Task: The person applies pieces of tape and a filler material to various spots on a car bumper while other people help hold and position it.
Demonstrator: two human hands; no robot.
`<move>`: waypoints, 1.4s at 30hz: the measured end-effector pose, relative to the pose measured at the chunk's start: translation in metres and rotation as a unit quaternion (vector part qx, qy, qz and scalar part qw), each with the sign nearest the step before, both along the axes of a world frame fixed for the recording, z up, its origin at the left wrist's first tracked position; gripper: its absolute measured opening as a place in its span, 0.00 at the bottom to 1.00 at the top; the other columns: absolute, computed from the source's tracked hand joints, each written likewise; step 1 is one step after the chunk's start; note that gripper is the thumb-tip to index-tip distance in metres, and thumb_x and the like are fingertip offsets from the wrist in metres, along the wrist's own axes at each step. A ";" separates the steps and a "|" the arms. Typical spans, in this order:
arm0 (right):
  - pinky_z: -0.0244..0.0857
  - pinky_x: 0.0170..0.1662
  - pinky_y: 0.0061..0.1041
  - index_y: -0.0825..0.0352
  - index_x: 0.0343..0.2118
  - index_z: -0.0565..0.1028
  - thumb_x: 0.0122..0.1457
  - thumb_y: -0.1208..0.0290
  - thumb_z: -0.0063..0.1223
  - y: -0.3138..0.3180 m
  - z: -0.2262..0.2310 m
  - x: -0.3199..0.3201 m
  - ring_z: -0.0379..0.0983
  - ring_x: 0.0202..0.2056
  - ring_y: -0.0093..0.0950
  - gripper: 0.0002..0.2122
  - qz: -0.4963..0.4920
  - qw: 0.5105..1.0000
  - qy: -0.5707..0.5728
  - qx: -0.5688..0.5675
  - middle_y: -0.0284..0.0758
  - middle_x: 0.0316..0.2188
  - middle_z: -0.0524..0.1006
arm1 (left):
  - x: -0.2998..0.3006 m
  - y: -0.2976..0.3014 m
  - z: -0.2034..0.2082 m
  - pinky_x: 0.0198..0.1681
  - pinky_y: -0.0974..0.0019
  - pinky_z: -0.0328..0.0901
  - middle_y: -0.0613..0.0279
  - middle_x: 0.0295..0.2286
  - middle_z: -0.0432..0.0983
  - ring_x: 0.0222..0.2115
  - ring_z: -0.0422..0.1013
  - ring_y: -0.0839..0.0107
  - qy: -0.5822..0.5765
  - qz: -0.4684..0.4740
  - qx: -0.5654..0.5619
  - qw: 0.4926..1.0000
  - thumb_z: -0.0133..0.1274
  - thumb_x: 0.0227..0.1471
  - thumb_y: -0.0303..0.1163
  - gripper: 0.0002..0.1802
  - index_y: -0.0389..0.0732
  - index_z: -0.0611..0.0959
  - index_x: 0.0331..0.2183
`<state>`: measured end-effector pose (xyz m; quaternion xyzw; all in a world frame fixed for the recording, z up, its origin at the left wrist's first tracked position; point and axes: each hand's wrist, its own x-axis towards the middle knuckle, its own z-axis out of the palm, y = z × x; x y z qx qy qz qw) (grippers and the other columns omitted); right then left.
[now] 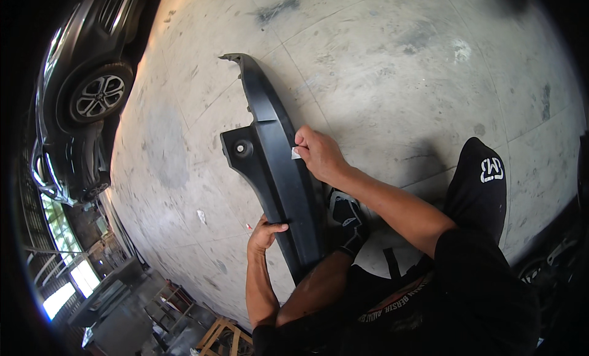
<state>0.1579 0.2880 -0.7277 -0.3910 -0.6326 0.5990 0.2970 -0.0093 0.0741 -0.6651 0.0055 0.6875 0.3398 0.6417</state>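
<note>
A long, curved black plastic car trim panel (279,153) slants up from my lap over the floor. Its far end narrows to a thin bent tip, and a round recess with a pale centre sits in its left flange. My left hand (265,234) grips the panel's left edge near the lower part, thumb on top and the other fingers hidden beneath. At the right edge, about midway up, my right hand (316,152) is closed in a pinch on a small white piece (296,153), paper or tape, that touches the panel.
Pale concrete floor (392,74) with dark stains spreads around me. A dark car (86,104) stands at the far left. Wooden crate slats (224,336) and metal frames lie at the lower left. My shoe (346,215) is just right of the panel, and small scraps (202,217) dot the floor.
</note>
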 end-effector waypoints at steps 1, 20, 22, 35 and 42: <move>0.64 0.34 0.41 0.66 0.34 0.66 0.55 0.78 0.54 -0.001 0.000 0.000 0.72 0.31 0.44 0.08 0.005 1.000 -0.005 0.001 0.41 0.26 0.74 | 0.000 -0.002 -0.001 0.56 0.62 0.59 0.53 0.46 0.74 0.49 0.69 0.61 0.001 0.005 -0.001 1.000 0.63 0.34 0.16 0.39 0.30 0.70 0.53; 0.67 0.37 0.38 0.67 0.43 0.70 0.56 0.77 0.51 0.020 0.010 0.009 0.74 0.32 0.41 0.11 0.036 0.997 -0.070 0.010 0.40 0.27 0.77 | -0.003 -0.005 -0.006 0.55 0.64 0.61 0.52 0.45 0.75 0.48 0.71 0.62 -0.018 0.023 -0.002 1.000 0.62 0.35 0.15 0.39 0.29 0.68 0.53; 0.67 0.35 0.37 0.68 0.42 0.70 0.54 0.78 0.53 0.028 0.005 0.002 0.74 0.30 0.41 0.12 -0.007 0.999 -0.024 0.022 0.40 0.25 0.76 | -0.002 -0.004 -0.003 0.55 0.64 0.61 0.52 0.45 0.75 0.47 0.71 0.62 -0.016 0.020 -0.010 1.000 0.62 0.36 0.15 0.39 0.29 0.69 0.53; 0.67 0.36 0.36 0.69 0.35 0.72 0.51 0.79 0.58 0.052 0.002 -0.032 0.74 0.34 0.41 0.09 -0.040 0.997 0.018 0.068 0.42 0.30 0.76 | -0.002 -0.007 -0.005 0.53 0.62 0.64 0.51 0.45 0.75 0.47 0.72 0.60 0.002 0.012 -0.018 1.000 0.60 0.35 0.14 0.40 0.31 0.68 0.54; 0.67 0.37 0.36 0.69 0.34 0.71 0.50 0.79 0.58 0.051 -0.004 -0.035 0.73 0.35 0.41 0.09 -0.074 0.989 0.007 0.126 0.42 0.31 0.76 | -0.002 -0.005 -0.005 0.54 0.64 0.64 0.52 0.44 0.75 0.46 0.72 0.61 -0.004 0.019 -0.003 1.000 0.62 0.35 0.14 0.38 0.30 0.70 0.52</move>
